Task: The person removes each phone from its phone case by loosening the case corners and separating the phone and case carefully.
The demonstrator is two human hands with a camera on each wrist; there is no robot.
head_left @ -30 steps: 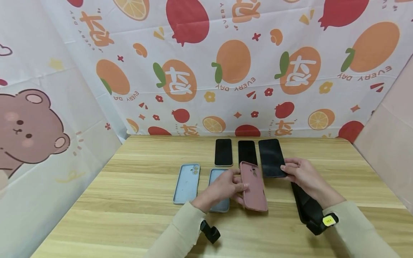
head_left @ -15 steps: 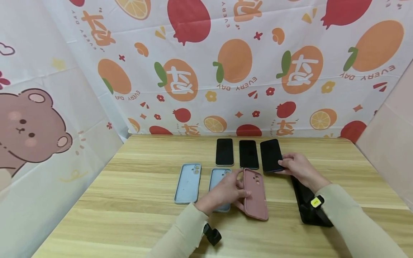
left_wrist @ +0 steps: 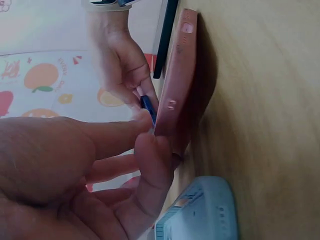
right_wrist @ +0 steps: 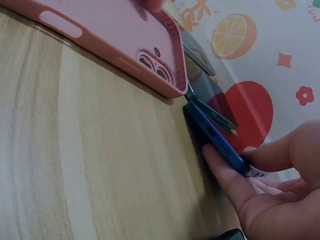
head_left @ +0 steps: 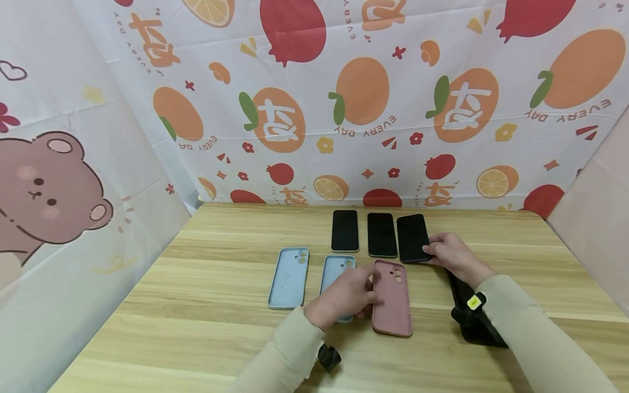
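In the head view my left hand (head_left: 346, 295) pinches the left edge of a pink phone case (head_left: 394, 305), which lies inner side up on the table. The left wrist view shows thumb and fingertips at the rim of that pink case (left_wrist: 176, 75). My right hand (head_left: 453, 254) holds the right lower corner of a dark-screened phone (head_left: 413, 236) at the end of a row. Seen from the right wrist, this phone (right_wrist: 217, 137) has a blue edge, held between thumb and fingers, with its near end slightly raised. Below my left hand lies a light blue phone case (head_left: 335, 268), partly covered.
Two more black-screened phones, one on the left (head_left: 345, 231) and one in the middle (head_left: 381, 234), lie near the table's back. Another light blue case (head_left: 289, 278) rests at left. A flat black object (head_left: 481, 334) lies partly under my right forearm. Printed cloth (head_left: 314, 109) hangs behind.
The right-hand phone has come down into the row beside the other phones. The pink case has gone from tilted to lying flat, slightly nearer me, with my left hand still at its edge.
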